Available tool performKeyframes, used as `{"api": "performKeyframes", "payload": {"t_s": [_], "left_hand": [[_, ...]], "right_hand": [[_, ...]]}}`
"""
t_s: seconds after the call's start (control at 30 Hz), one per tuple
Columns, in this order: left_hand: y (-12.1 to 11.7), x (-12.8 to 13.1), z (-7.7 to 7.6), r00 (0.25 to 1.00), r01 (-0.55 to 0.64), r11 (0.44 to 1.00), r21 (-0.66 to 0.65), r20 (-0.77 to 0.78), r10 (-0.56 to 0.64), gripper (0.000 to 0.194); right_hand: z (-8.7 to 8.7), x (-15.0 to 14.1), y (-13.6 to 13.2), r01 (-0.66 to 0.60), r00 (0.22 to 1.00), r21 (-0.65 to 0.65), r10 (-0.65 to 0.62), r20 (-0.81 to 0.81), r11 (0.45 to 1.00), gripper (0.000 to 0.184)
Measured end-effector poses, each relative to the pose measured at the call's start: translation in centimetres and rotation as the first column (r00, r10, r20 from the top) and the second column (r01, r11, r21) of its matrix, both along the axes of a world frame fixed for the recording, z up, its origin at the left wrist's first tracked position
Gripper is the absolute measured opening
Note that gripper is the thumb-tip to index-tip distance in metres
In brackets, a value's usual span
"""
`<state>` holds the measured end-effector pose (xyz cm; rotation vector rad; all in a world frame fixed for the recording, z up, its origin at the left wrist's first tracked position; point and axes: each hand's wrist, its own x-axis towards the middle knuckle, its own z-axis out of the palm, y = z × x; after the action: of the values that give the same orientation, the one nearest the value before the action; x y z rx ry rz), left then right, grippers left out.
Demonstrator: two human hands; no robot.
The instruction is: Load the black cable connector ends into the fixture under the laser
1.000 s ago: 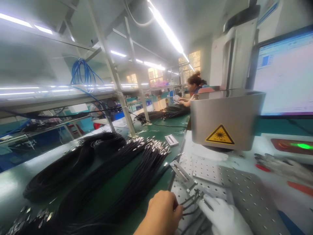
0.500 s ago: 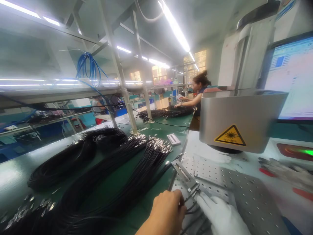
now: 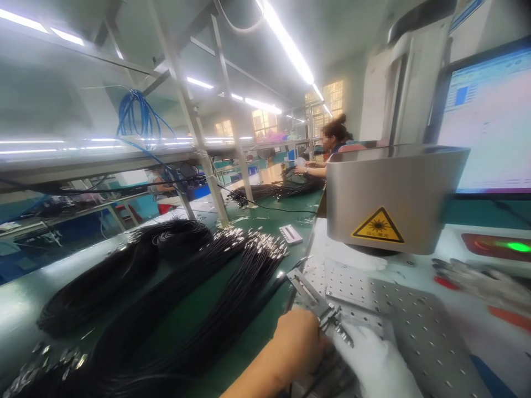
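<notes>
Head view: your bare left hand (image 3: 296,342) and gloved right hand (image 3: 375,362) were clenched on the connector ends (image 3: 336,326), seating them at the metal jig (image 3: 309,293); next called for steady alignment.

Worn on the head, close above the near edge of the green workbench (image 3: 194,309), facing forward and only slightly down along its length. Takes in both hands at the bottom edge, the perforated metal plate (image 3: 410,320) and laser marker head (image 3: 394,193) on the right, black cable bundles (image 3: 199,287) on the left. Single view only.
</notes>
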<state>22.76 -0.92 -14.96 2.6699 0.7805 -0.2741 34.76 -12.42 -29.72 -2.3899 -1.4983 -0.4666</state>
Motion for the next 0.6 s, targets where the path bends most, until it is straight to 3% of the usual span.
{"api": "performKeyframes", "payload": {"t_s": [0.07,0.17,0.33,0.4,0.53,0.6], "left_hand": [[0.3,0.7,-0.2,0.999,0.029,0.999,-0.037,-0.031,-0.031,0.023],[0.4,1.3,-0.7,0.996,0.054,0.999,0.001,-0.07,-0.054,0.023],[-0.2,1.7,-1.2,0.991,0.056,0.997,0.051,-0.124,-0.049,0.033],[-0.5,1.7,-1.4,0.992,0.047,0.998,0.034,-0.12,-0.043,0.034],[-0.6,1.6,-2.3,0.998,-0.016,1.0,-0.005,-0.059,0.015,0.032],[-0.3,1.4,-2.5,0.998,-0.069,0.997,-0.045,0.007,0.069,0.029]], "right_hand": [[-1.4,0.5,0.6,0.112,0.99,0.058,-0.106,-0.098,0.992,0.028],[-2.3,0.5,1.5,0.157,0.983,0.089,-0.147,-0.11,0.984,0.029],[-1.5,-0.3,1.7,0.265,0.963,0.102,-0.257,-0.082,0.959,0.029],[-0.5,-0.5,1.1,0.194,0.98,0.089,-0.188,-0.069,0.977,0.03],[2.1,-0.6,-0.7,-0.124,0.988,-0.015,0.125,0.093,0.992,0.053],[3.0,-0.8,-1.2,-0.166,0.974,-0.083,0.177,0.144,0.983,0.058]]}}
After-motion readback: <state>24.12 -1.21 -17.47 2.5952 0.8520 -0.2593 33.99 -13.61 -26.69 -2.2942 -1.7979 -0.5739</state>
